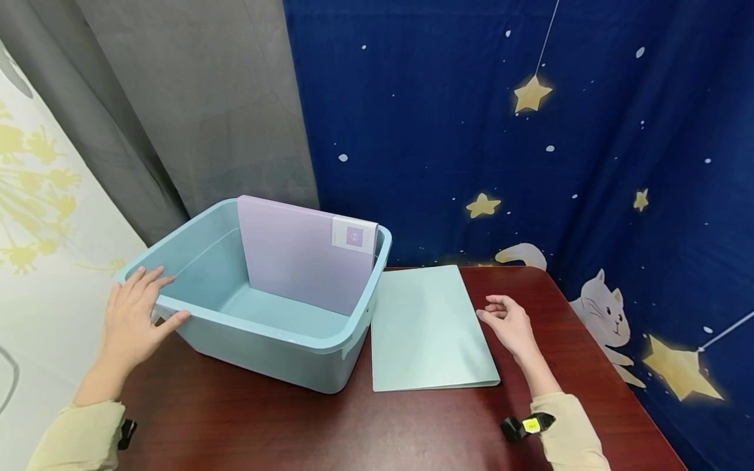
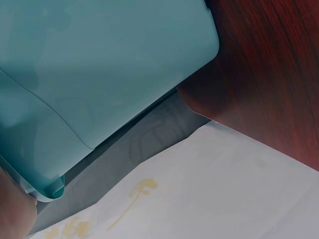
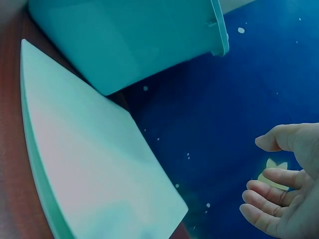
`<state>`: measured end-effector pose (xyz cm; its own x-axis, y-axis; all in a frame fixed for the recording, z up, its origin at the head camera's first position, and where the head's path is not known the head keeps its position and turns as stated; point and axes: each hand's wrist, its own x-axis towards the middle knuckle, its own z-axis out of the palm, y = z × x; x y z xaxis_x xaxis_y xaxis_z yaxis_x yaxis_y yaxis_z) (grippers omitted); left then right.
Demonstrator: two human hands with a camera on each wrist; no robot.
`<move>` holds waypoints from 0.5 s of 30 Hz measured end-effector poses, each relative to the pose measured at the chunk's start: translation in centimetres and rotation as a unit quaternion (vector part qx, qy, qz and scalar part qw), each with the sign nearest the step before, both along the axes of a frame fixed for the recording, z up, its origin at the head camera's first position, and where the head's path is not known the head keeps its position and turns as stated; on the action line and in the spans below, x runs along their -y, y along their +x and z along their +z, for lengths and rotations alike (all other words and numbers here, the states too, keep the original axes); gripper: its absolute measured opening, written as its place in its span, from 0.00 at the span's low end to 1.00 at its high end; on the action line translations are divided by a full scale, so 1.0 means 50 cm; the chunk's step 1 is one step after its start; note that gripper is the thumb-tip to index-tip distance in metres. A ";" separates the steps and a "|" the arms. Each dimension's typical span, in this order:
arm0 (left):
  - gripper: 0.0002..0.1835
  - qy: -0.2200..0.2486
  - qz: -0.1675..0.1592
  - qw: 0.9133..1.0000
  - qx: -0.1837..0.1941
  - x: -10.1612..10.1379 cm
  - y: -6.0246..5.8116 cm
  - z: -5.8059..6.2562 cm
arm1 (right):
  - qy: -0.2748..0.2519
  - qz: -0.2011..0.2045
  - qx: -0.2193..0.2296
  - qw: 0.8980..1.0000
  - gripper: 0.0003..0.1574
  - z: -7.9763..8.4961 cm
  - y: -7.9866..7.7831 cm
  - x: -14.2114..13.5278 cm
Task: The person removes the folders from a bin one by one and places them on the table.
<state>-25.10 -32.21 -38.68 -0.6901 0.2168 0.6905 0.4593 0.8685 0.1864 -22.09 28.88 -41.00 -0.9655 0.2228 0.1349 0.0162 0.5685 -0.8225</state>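
Observation:
My left hand (image 1: 132,320) rests on the near-left corner of a light blue plastic bin (image 1: 253,356), fingers spread over its rim and thumb along the front edge. In the left wrist view only a bit of that hand (image 2: 15,206) shows beside the rim. Inside the bin a lavender file folder (image 1: 300,255) with a white label leans upright against the far side. A pale mint-green folder (image 1: 430,333) lies closed on the table, right of the bin. Just off its right edge hovers my right hand (image 1: 509,327), fingers loosely bent and nothing in them; the right wrist view shows the thumb apart from the fingers.
The dark red wooden table (image 1: 412,432) ends at a slanting right edge. Behind it hang a blue curtain (image 1: 412,131) with stars and a cat, and a grey curtain (image 1: 218,98). White fabric with yellow flowers (image 1: 53,261) is at the left.

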 end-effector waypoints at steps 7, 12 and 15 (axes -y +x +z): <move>0.38 -0.006 0.003 1.000 0.001 0.001 -0.001 -0.001 | 0.014 0.020 -0.021 0.999 0.27 0.040 -0.026 0.014; 0.38 -0.007 0.005 1.000 0.000 0.002 -0.002 0.000 | 0.027 0.032 -0.040 0.998 0.27 0.069 -0.046 0.024; 0.38 -0.008 0.004 1.000 -0.001 0.001 -0.002 0.001 | 0.030 0.040 -0.047 0.998 0.28 0.087 -0.057 0.031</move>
